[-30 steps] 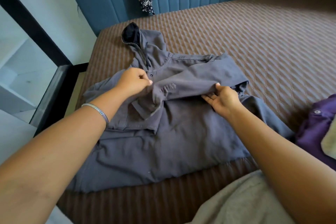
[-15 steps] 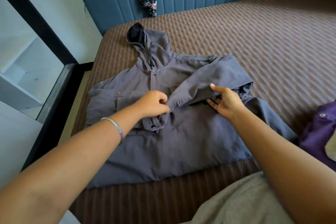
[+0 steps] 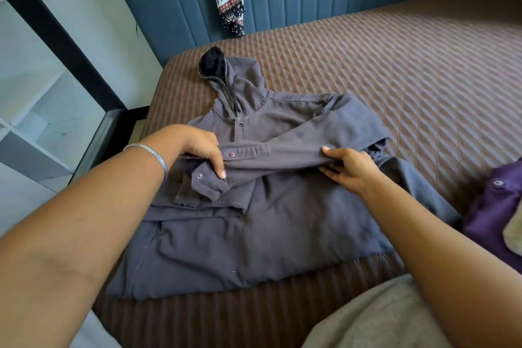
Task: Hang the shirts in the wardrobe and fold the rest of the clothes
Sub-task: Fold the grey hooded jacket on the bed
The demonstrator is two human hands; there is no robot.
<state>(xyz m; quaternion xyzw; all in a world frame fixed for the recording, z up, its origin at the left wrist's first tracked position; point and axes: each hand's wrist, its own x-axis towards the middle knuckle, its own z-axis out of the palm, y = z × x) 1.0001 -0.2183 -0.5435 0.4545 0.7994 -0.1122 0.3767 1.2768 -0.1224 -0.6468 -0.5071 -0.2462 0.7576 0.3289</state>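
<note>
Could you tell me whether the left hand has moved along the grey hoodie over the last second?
Yes. The left hand, gripping the sleeve cuff, has drawn it away from the placket button toward the hoodie's left edge.

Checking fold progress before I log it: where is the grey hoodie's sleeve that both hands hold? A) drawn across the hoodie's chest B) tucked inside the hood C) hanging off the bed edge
A: the left hand and right hand hold the sleeve across the grey hoodie.

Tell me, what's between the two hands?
In the head view, the grey hoodie's sleeve stretches across the hoodie from the left hand, which grips its cuff end, to the right hand, which holds it farther along.
</note>
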